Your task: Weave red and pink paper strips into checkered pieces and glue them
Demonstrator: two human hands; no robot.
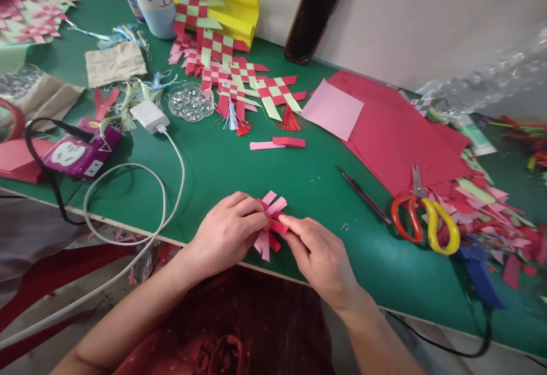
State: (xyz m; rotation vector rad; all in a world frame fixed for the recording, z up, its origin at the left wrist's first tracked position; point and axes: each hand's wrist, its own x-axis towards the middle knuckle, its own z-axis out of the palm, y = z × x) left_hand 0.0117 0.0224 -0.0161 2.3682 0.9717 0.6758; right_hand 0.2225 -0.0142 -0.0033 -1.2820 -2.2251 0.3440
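Near the front edge of the green table, my two hands work on a small bundle of crossed red and pink paper strips (269, 224). My left hand (231, 225) is closed on its left side, with the fingertips curled over the strips. On the right, my right hand (319, 252) pinches a red strip end between thumb and forefinger. Pink ends stick out above and below my fingers; the middle of the bundle is partly hidden. A loose pink strip (265, 146) and a folded red strip (290, 142) lie farther back.
Scissors (423, 215), a dark pen-like tool (363, 195) and a blue tool with a cord (478, 272) lie right. Red paper sheets (397, 130) and scraps spread behind them. Woven paper fish (277, 93) lie at the back. A white cable (182, 164) loops left from a charger (149, 116).
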